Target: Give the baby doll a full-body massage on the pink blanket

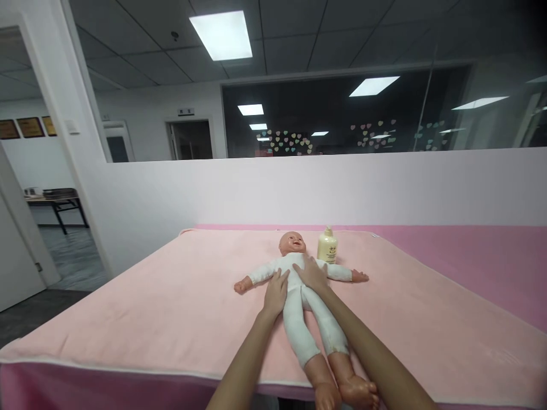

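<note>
A baby doll (294,316) in a white cloth suit lies on its back, head toward the far side and arms spread. Its bare feet reach past the near edge of the pink towel (171,319). My left hand (276,292) rests against the left side of its torso, fingers stretched out. Across the right side of the chest lies my right hand (313,274), its fingers spread on the cloth. Neither hand grips anything. Just beyond the doll's right-side arm stands a pale yellow pump bottle (327,246), upright, its lower part partly hidden by that arm.
The towel covers a table with a pink surface (470,256) showing at the right and back. A white half wall (342,188) with glass above it stands behind. On the left are an open doorway, a white door (21,250) and a folding table (53,198) beyond.
</note>
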`<state>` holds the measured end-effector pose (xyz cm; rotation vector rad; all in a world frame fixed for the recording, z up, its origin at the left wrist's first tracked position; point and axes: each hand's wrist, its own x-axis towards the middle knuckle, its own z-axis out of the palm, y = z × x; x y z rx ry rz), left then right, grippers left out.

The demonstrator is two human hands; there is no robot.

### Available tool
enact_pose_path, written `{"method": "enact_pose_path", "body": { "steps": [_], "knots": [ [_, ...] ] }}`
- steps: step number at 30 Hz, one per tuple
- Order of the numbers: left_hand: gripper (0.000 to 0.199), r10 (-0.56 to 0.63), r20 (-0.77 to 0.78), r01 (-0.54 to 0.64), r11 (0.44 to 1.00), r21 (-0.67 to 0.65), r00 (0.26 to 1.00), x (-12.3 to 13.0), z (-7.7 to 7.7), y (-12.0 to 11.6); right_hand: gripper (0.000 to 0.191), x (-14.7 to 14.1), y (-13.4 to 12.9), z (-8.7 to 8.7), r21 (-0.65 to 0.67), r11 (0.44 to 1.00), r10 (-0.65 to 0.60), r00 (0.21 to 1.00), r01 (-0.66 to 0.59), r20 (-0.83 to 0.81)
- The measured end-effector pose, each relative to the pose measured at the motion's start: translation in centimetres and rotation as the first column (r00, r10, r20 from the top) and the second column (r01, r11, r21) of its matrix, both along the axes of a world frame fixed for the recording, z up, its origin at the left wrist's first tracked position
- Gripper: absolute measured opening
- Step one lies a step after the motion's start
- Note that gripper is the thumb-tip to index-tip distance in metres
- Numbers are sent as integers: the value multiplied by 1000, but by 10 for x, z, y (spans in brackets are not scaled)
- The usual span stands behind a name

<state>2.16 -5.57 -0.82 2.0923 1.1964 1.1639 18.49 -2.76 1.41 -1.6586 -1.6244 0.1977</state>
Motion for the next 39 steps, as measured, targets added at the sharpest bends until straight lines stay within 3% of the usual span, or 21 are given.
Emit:
{"method": "enact_pose_path", "body": {
  "steps": [2,5,9,12,15,17,19,21,23,26,28,31,33,36,39],
  "knots": [
    [48,-134,-83,139,989,58,988,-4,8,-15,57,0,0,-12,-33,987,-160,987,160,-4],
    [58,-303,-257,349,923,160,918,0,24,-32,50,9,-1,-24,-36,983,-183,982,181,-50],
    [54,-296,-556,518,802,298,777,22,46,-34,49,25,1,-33,44,977,-194,961,206,-195],
    [38,-216,-794,678,670,303,569,38,58,-20,48,33,3,-39,85,974,-173,934,209,-314],
    [20,-157,-936,827,530,188,314,51,64,2,47,37,5,-43,93,978,-139,917,186,-375],
    [15,-157,-953,871,464,159,258,57,62,17,47,39,6,-45,110,979,-111,897,174,-428],
    [18,-177,-926,853,475,217,334,61,55,31,45,41,7,-46,136,974,-90,864,179,-496],
    [23,-165,-832,714,615,334,531,61,47,42,43,42,7,-44,141,970,-91,830,200,-550],
    [29,-91,-678,468,789,397,729,59,38,52,42,42,5,-40,130,966,-109,812,222,-574],
    [36,53,-494,127,937,324,868,56,30,60,42,35,-3,-30,116,966,-134,832,231,-538],
    [39,115,-453,-9,973,231,884,55,27,62,41,27,-9,-21,121,967,-140,868,223,-476],
    [42,154,-436,-110,986,124,887,53,25,61,36,14,-17,-9,165,976,-69,920,142,-385],
    [44,157,-424,-129,987,94,892,49,23,59,33,6,-22,-4,204,979,96,946,-32,-310],
    [44,192,-339,-185,981,54,921,39,17,56,35,-2,-28,1,199,918,380,906,-344,-186],
    [47,279,-187,-287,958,-14,942,29,10,53,36,-5,-33,6,124,868,491,868,-480,-73]
  ]
}}
